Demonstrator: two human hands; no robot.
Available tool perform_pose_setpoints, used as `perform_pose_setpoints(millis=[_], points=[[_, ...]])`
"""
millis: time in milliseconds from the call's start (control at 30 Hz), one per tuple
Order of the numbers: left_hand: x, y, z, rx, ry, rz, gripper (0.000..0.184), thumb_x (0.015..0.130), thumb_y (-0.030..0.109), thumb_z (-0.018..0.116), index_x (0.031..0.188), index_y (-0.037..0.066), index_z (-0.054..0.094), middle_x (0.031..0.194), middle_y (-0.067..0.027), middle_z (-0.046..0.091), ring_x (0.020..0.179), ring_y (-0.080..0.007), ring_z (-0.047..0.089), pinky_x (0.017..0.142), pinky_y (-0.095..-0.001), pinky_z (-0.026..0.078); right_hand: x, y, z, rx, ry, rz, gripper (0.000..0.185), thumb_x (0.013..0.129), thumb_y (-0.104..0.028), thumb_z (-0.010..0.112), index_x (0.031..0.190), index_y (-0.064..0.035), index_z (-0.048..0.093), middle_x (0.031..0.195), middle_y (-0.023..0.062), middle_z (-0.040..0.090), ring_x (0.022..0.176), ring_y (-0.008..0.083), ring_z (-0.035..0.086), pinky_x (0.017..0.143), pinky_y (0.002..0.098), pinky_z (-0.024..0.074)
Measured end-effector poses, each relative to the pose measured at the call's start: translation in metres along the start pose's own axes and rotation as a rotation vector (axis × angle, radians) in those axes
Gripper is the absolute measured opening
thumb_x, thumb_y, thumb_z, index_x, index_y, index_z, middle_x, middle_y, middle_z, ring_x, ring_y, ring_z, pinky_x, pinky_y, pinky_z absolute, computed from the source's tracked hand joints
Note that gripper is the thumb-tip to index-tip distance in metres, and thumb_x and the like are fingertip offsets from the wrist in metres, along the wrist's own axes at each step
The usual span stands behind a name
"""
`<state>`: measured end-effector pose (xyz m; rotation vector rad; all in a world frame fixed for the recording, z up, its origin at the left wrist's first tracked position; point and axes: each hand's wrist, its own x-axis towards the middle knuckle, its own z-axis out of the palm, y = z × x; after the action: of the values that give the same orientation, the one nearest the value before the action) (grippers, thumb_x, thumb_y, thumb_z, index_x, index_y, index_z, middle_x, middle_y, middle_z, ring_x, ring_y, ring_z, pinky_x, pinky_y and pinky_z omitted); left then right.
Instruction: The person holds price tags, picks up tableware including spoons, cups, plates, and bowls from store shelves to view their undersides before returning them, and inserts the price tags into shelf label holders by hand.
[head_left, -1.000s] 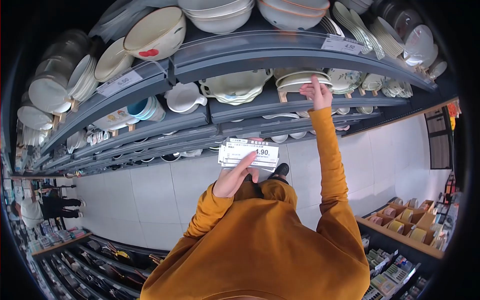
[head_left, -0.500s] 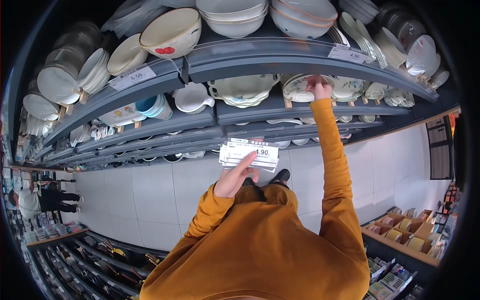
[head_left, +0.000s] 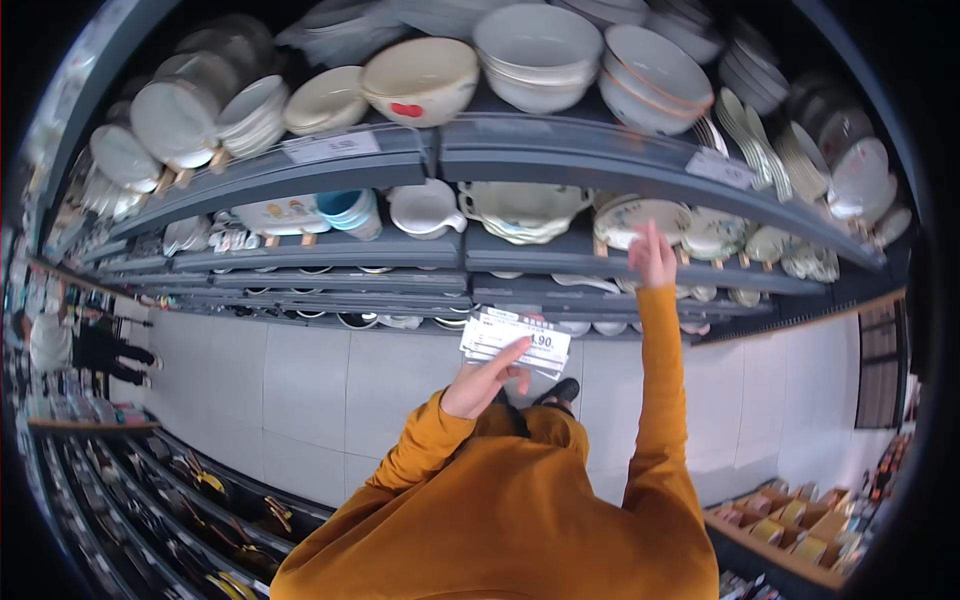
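Observation:
My left hand (head_left: 482, 385) is closed on a small stack of white printed price labels (head_left: 500, 338), thumb lying across the front one, where part of a price ending in ".90" can be read. My right hand (head_left: 655, 262) is raised in front of the lower shelf, index finger stretched out and nothing visible in it. It is nearest to the oval patterned plates (head_left: 625, 218), which stand on edge in wooden holders; whether the fingertip touches them I cannot tell. Left of these plates sits a stack of pale green scalloped dishes (head_left: 520, 212).
Bowls (head_left: 540, 45) and a shelf price label (head_left: 720, 170) line the upper shelf. A white handled pot (head_left: 425, 208) and blue cups (head_left: 348, 208) sit lower left. Another person (head_left: 50, 343) stands far left. Behind me are utensil racks (head_left: 190, 500) and a wooden compartment box (head_left: 800, 530).
My right hand has drawn back and down from the plates, its index finger now extended. The labels remain in my left hand. The whole view has shifted slightly.

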<state>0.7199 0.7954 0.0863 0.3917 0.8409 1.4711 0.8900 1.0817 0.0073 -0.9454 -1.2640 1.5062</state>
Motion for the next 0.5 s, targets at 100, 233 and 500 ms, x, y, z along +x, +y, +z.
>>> perform_pose_setpoints(millis=[100,233,500], points=[[-0.007,-0.005,-0.005,-0.021,0.036,-0.011,0.032,0.093,0.020,0.056,0.121,0.004,0.053,0.102,-0.0057,0.061,0.066,-0.0106,0.052,0.056,-0.0246,0.043,-0.056,-0.001,0.016,0.003,0.046,0.047,0.035,0.095,-0.035,0.051,0.099,-0.0014,0.059,0.065,0.0027,0.055,0.055,0.0081,0.049,0.049,0.0214,0.0366],[-0.016,-0.026,-0.020,0.050,0.125,-0.060,0.026,0.093,0.023,0.057,0.111,0.004,0.057,0.099,-0.0046,0.062,0.060,-0.0088,0.050,0.055,-0.0224,0.041,-0.137,0.004,0.040,-0.014,-0.206,0.167,0.035,0.098,-0.031,0.045,0.090,0.0003,0.058,0.066,0.0034,0.055,0.058,0.0107,0.052,0.057,0.0231,0.0435],[-0.032,-0.048,0.002,0.135,0.147,-0.041,0.024,0.093,0.024,0.057,0.105,0.003,0.060,0.090,-0.0031,0.064,0.057,-0.0082,0.050,0.048,-0.0210,0.038,-0.217,-0.032,0.049,-0.031,-0.389,0.098,0.010,0.086,0.000,0.061,0.087,-0.0015,0.052,0.068,0.0011,0.055,0.062,0.0059,0.052,0.057,0.0209,0.0424]])
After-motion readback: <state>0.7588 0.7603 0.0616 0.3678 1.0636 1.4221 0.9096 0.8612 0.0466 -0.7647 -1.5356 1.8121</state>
